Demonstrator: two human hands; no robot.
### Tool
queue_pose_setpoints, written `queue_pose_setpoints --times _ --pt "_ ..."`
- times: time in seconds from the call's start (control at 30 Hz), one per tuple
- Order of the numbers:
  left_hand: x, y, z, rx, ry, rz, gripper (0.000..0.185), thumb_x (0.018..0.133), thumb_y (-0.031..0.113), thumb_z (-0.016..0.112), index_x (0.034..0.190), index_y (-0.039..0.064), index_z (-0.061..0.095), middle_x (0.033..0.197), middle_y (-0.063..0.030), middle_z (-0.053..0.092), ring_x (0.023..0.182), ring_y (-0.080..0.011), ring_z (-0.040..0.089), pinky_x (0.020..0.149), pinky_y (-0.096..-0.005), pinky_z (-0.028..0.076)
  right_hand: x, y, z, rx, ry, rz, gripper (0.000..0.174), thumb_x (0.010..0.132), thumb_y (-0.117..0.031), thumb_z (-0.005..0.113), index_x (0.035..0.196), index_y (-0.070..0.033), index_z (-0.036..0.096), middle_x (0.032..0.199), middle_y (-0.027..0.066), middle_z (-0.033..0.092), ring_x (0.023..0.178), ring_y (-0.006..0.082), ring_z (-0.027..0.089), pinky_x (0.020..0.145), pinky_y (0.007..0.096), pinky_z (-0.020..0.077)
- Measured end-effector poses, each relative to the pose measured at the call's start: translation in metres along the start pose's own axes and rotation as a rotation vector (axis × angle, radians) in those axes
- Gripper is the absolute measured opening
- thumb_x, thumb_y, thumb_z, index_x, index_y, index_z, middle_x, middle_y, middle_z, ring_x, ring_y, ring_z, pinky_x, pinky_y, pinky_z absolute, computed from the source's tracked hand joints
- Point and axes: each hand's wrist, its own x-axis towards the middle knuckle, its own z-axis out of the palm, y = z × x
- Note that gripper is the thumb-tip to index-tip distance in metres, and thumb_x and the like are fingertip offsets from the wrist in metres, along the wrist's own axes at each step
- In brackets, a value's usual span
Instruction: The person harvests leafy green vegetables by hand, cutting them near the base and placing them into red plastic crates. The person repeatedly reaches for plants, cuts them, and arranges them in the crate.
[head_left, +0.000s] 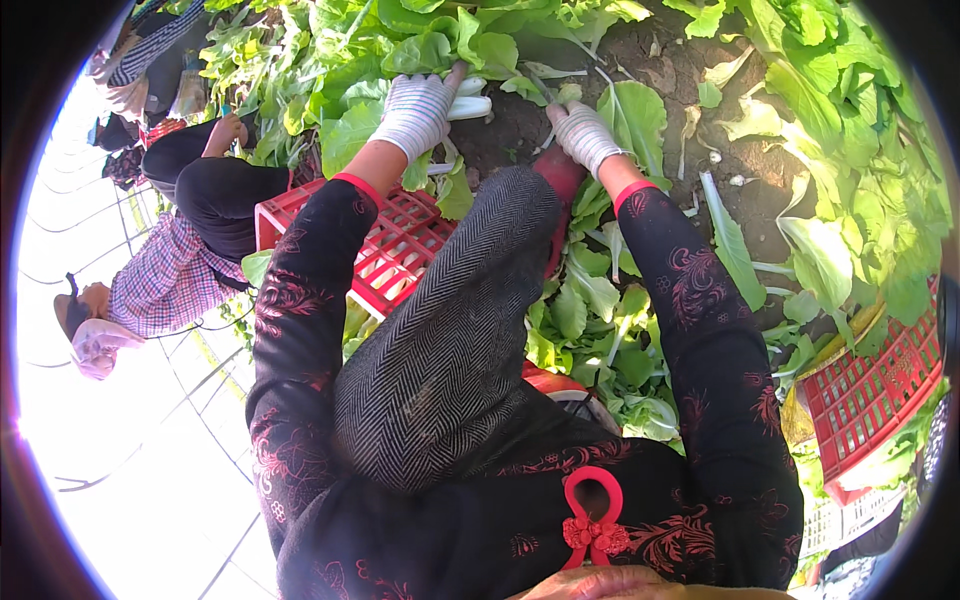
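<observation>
My left hand (416, 112), in a striped white knit glove with bare fingertips, is closed over a bunch of leafy greens (360, 135). Thick white stalks (471, 108) stick out beside its fingers, their cut ends toward the right. My right hand (585, 133), gloved alike, is low over the soil (499, 139) just beyond my red shoe (559, 176). Its fingers are bent near a thin pale stem, and whether they grip anything is hidden. A broad green leaf (637, 120) lies against the right side of this hand.
A red plastic crate (390, 262) holding pale-stalked vegetables stands left of my knee. Another red crate (874, 390) is at the right. Loose leaves (731, 240) litter the soil. Growing greens (847, 97) crowd the right. A person in a checked shirt (176, 277) sits at the left.
</observation>
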Motion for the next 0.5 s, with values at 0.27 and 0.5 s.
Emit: queue_pose_setpoints --times 0.27,0.5 --pt "-0.006 -0.002 0.009 -0.015 0.035 0.016 0.089 0.07 0.023 0.08 0.145 0.021 0.031 0.109 -0.0123 0.065 0.108 -0.0296 0.06 0.094 -0.0427 0.044 0.009 -0.004 -0.007 -0.079 -0.094 0.033 0.056 0.094 -0.045 0.041 0.11 0.003 0.064 0.113 0.0297 0.062 0.108 0.0433 0.059 0.094 0.0468 0.0461" --pt "-0.022 -0.008 0.022 -0.042 0.222 0.093 0.081 0.07 0.022 0.078 0.141 0.021 0.04 0.103 -0.0089 0.064 0.102 -0.0274 0.061 0.09 -0.0415 0.045 -0.037 0.032 -0.042 -0.154 -0.071 -0.162 0.052 0.093 -0.045 0.048 0.105 0.003 0.063 0.095 0.0233 0.067 0.089 0.0398 0.063 0.082 0.0418 0.049"
